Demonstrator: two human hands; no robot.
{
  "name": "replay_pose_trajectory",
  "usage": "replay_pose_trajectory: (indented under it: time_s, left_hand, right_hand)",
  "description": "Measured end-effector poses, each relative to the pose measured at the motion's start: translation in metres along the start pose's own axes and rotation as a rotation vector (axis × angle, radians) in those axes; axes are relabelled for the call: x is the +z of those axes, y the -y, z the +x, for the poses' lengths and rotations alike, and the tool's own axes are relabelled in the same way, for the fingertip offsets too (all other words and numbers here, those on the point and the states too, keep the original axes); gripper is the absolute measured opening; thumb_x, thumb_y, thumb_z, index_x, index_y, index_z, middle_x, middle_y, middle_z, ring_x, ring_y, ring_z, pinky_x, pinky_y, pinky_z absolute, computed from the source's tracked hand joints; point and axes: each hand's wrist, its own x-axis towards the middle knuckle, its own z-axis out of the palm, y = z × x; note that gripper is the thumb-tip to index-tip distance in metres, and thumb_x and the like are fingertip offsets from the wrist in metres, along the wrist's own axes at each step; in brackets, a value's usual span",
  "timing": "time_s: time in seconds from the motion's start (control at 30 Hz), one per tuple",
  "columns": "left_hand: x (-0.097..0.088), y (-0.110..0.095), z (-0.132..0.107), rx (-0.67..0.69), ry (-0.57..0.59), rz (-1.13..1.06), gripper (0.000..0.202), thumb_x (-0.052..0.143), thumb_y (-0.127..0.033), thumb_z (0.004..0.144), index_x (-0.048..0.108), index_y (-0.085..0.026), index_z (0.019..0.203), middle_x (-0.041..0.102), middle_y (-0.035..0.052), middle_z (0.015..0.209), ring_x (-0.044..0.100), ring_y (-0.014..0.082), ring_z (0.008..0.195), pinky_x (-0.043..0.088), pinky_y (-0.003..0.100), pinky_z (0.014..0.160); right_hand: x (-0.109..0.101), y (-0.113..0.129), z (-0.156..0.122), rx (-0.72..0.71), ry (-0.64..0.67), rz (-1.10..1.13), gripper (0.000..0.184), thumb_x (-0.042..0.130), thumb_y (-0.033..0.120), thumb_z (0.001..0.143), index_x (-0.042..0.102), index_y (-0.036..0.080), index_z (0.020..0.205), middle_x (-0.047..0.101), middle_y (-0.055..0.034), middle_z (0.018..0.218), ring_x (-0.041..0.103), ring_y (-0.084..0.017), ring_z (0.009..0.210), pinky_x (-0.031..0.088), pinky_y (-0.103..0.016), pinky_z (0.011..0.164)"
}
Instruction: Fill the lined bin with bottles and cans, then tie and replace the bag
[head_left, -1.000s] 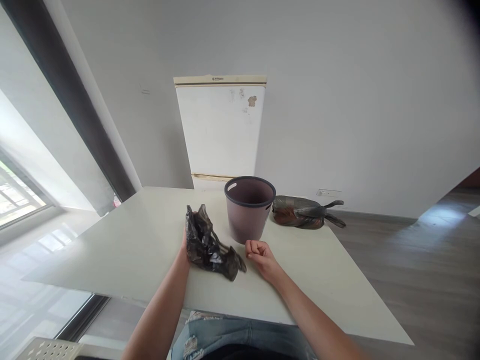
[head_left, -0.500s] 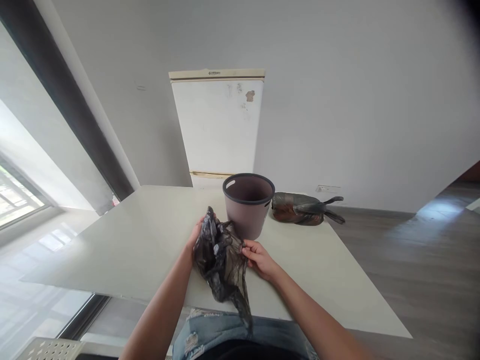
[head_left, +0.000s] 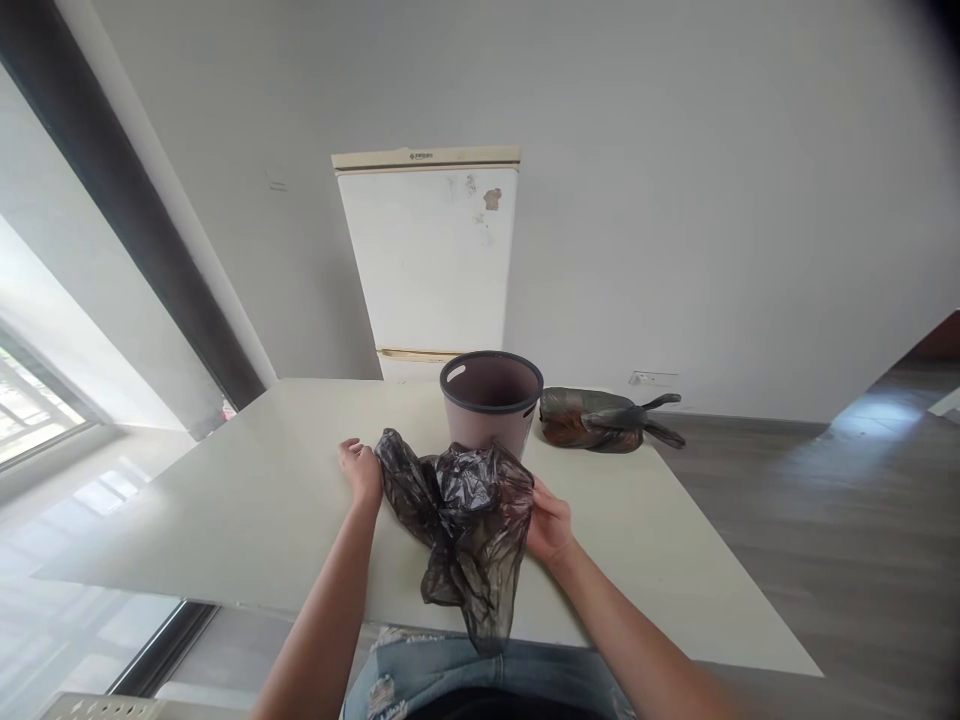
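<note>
A thin black plastic bag (head_left: 480,540) hangs crumpled between my two hands, its lower end drooping past the table's near edge over my jeans. My left hand (head_left: 361,470) grips the bag's left corner, fingers curled. On the other side, my right hand (head_left: 550,520) holds the bag's right edge; the fingertips are partly behind the see-through plastic. Just behind the bag a mauve trash bin (head_left: 491,425) with a dark rim and handle slots stands upright, its lower part covered by the bag. Its visible inner wall is bare.
A tied dark plastic bag (head_left: 592,418) with reddish contents lies right of the bin. The pale table (head_left: 300,500) extends to both sides. Beyond it stand a white refrigerator (head_left: 431,260) and a grey wall (head_left: 675,200). A perforated light seat (head_left: 97,707) shows at lower left.
My hands have moved apart, the left one leftward and the right one slightly rightward. The black plastic bag is spread wider and hides more of the bin.
</note>
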Motion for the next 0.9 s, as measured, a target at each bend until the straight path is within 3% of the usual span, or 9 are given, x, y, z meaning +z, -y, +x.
replay_pose_trajectory:
  time_s: [0.13, 0.27, 0.37, 0.5, 0.6, 0.67, 0.73, 0.83, 0.9]
  left_hand:
    - [-0.006, -0.009, 0.001, 0.0, -0.056, 0.059, 0.019, 0.049, -0.02, 0.089, 0.055, -0.022, 0.107, 0.058, 0.0048, 0.095, 0.059, 0.0221, 0.092, 0.046, 0.035, 0.081]
    - [-0.002, -0.02, -0.01, 0.101, 0.077, 0.076, 0.011, 0.05, -0.022, 0.093, 0.06, -0.023, 0.097, 0.062, 0.0041, 0.089, 0.059, 0.021, 0.081, 0.044, 0.033, 0.073]
    - [0.001, -0.031, -0.02, 0.211, 0.14, 0.09, 0.01, 0.051, -0.02, 0.093, 0.061, -0.023, 0.092, 0.064, 0.0059, 0.094, 0.06, 0.0221, 0.088, 0.044, 0.032, 0.075]
    - [-0.003, -0.056, -0.033, 0.314, 0.104, 0.117, 0.013, 0.048, -0.019, 0.096, 0.06, -0.023, 0.093, 0.062, 0.0094, 0.102, 0.056, 0.0253, 0.097, 0.042, 0.033, 0.078]
    - [-0.009, -0.083, -0.058, 0.358, 0.127, 0.132, 0.016, 0.046, -0.025, 0.101, 0.059, -0.024, 0.091, 0.062, 0.0074, 0.092, 0.056, 0.0244, 0.086, 0.039, 0.032, 0.074]
    - [-0.013, -0.099, -0.088, 0.377, 0.25, 0.132, 0.02, 0.049, -0.033, 0.102, 0.059, -0.025, 0.086, 0.06, 0.0033, 0.076, 0.053, 0.0224, 0.07, 0.035, 0.032, 0.068]
    - [-0.016, -0.107, -0.124, 0.361, 0.49, 0.086, 0.017, 0.057, -0.039, 0.1, 0.062, -0.027, 0.089, 0.062, 0.0031, 0.074, 0.055, 0.0234, 0.069, 0.034, 0.031, 0.066]
    - [-0.019, -0.1, -0.169, 0.296, 0.694, 0.031, 0.021, 0.08, -0.037, 0.082, 0.063, -0.028, 0.089, 0.067, 0.0051, 0.081, 0.057, 0.0239, 0.067, 0.032, 0.03, 0.062]
    - [-0.019, -0.089, -0.183, 0.238, 0.795, 0.071, 0.021, 0.082, -0.031, 0.077, 0.062, -0.027, 0.082, 0.067, 0.0058, 0.078, 0.058, 0.0235, 0.063, 0.033, 0.03, 0.06]
  right_hand:
    - [0.0, -0.001, 0.002, 0.017, -0.015, 0.016, 0.039, 0.082, 0.039, 0.072, 0.075, 0.023, 0.106, 0.076, -0.0046, 0.091, 0.068, -0.021, 0.073, 0.055, -0.034, 0.069]
    - [0.003, -0.001, 0.002, -0.008, -0.056, -0.041, 0.043, 0.082, 0.042, 0.075, 0.075, 0.025, 0.113, 0.078, -0.0052, 0.105, 0.071, -0.023, 0.083, 0.058, -0.037, 0.079]
    - [0.006, 0.0, 0.003, -0.056, -0.078, -0.099, 0.048, 0.082, 0.046, 0.076, 0.073, 0.025, 0.118, 0.078, -0.0067, 0.115, 0.073, -0.027, 0.094, 0.058, -0.043, 0.09]
    - [0.009, -0.001, 0.003, -0.067, -0.063, -0.15, 0.048, 0.08, 0.047, 0.079, 0.071, 0.027, 0.121, 0.076, -0.0067, 0.122, 0.072, -0.029, 0.105, 0.055, -0.047, 0.1]
    - [0.009, -0.003, 0.004, -0.061, -0.035, -0.179, 0.048, 0.079, 0.05, 0.08, 0.07, 0.028, 0.122, 0.077, -0.0065, 0.121, 0.073, -0.029, 0.103, 0.055, -0.047, 0.098]
    - [0.009, -0.004, 0.004, -0.053, -0.022, -0.17, 0.046, 0.079, 0.049, 0.08, 0.071, 0.028, 0.12, 0.077, -0.0061, 0.119, 0.073, -0.029, 0.1, 0.056, -0.046, 0.096]
    - [0.01, -0.004, 0.004, -0.04, -0.011, -0.159, 0.046, 0.08, 0.047, 0.08, 0.071, 0.027, 0.12, 0.077, -0.0061, 0.118, 0.073, -0.028, 0.099, 0.055, -0.044, 0.094]
    - [0.012, -0.003, 0.002, -0.028, 0.002, -0.168, 0.047, 0.083, 0.048, 0.077, 0.072, 0.025, 0.116, 0.078, -0.0064, 0.113, 0.073, -0.027, 0.095, 0.055, -0.041, 0.09]
    - [0.012, -0.002, 0.0, -0.03, -0.013, -0.145, 0.041, 0.085, 0.047, 0.074, 0.072, 0.025, 0.107, 0.078, -0.0038, 0.102, 0.072, -0.024, 0.086, 0.056, -0.037, 0.084]
